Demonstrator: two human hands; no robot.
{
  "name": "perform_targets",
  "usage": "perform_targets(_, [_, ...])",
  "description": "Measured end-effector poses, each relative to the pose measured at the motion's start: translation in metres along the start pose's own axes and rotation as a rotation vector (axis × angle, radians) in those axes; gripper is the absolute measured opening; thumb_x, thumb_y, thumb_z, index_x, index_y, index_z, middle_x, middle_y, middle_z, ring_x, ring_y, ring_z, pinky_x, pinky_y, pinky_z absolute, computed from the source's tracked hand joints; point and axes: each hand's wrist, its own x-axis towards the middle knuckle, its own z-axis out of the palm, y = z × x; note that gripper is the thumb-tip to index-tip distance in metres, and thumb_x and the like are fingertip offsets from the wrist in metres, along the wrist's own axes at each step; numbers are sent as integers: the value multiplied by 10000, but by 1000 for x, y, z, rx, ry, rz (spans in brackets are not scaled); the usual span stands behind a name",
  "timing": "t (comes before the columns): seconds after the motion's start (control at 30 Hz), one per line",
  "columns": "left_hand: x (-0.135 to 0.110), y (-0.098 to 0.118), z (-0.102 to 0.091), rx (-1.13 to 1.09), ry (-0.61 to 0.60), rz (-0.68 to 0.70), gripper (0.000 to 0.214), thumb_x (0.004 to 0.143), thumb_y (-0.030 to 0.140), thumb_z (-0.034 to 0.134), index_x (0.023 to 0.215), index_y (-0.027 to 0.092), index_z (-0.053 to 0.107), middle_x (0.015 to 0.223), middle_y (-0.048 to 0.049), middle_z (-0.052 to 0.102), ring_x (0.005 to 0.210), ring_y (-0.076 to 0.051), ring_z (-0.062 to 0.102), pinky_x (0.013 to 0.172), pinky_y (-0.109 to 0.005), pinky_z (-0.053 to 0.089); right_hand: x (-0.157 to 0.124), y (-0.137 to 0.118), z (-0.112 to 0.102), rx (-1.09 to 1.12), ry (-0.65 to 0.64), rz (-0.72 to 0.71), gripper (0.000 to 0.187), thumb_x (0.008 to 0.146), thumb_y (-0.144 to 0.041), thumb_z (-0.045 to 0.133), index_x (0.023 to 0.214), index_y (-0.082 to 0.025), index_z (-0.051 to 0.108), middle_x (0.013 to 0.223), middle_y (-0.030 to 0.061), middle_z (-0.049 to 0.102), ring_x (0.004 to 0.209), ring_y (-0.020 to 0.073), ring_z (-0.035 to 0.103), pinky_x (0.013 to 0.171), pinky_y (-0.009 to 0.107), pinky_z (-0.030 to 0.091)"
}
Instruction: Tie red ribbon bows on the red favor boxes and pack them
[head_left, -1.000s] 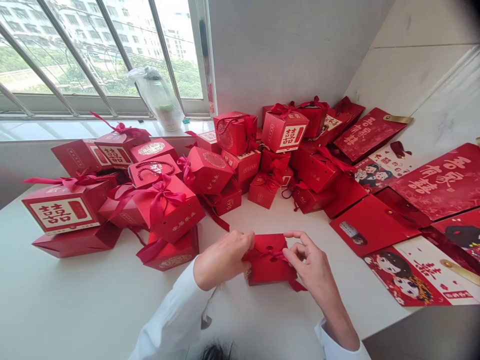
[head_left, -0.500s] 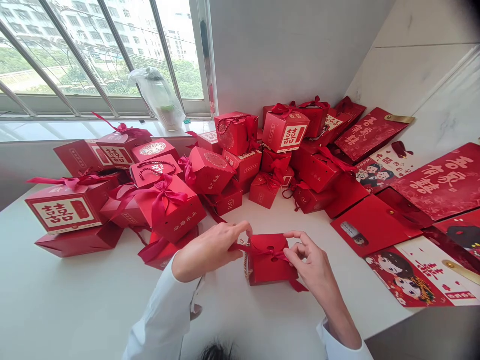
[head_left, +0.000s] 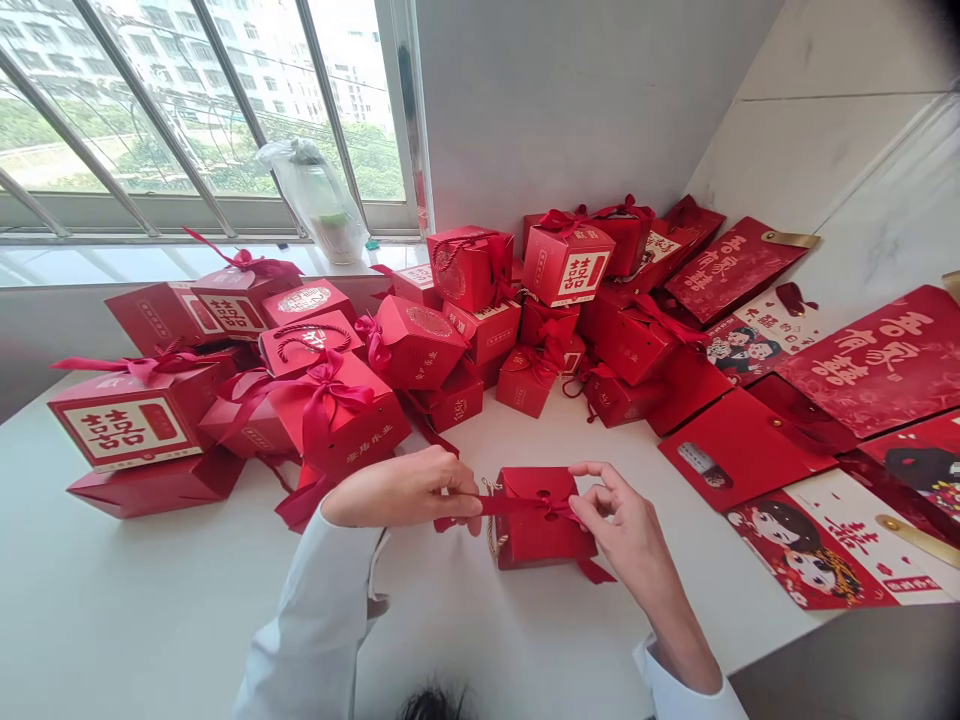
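Observation:
A small red gift box (head_left: pixel 536 520) stands on the white table (head_left: pixel 150 610) in front of me. A red ribbon (head_left: pixel 517 505) runs across its top. My left hand (head_left: pixel 409 490) pinches the ribbon's left end, drawn out to the left of the box. My right hand (head_left: pixel 626 525) pinches the ribbon at the box's right top edge, fingers curled. A ribbon tail (head_left: pixel 596 572) lies below the box at its right.
A heap of red gift boxes with bows (head_left: pixel 337 400) fills the table's far side from left to centre. Flat red paper bags (head_left: pixel 870 360) lie along the right. A plastic bag (head_left: pixel 319 195) rests on the window sill.
My left hand has slid left, away from the box, pulling the ribbon end out taut. My right hand has stayed at the box's right edge.

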Motion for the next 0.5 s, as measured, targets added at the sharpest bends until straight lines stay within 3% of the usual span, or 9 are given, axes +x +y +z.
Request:
perform_targets(0.1, [2,1,0,-51,-50,125,342,895,354,492,682,160,675,770,-33,661,656,-127,579,577,-196,395,0,0,0,-9,10,-10,248,805,-353,493,1015,-229,536,535,-75,414,517,128,402,506,227,326])
perform_targets(0.17, [6,2,4,-67,-44,123,345,882,372,514,638,165,644,715,-21,655,618,-123,565,556,-208,377,0,0,1,-15,14,-21,250,805,-354,492,1013,-224,538,535,-73,418,507,125,387,500,228,321])
perform_targets(0.37, [32,7,25,11,47,-82,272,821,339,563,603,187,509,532,30,560,501,-116,475,479,-229,286,-1,-1,1,-22,9,-30,253,811,-361,487,1019,-225,536,537,-74,416,475,118,342,475,226,310])
perform_targets(0.5, [40,15,39,148,179,-200,244,821,269,537,606,192,450,487,23,499,484,-135,470,483,-254,261,-1,-1,0,-28,5,-19,241,809,-353,484,1013,-233,533,533,-81,396,470,113,319,458,216,301])
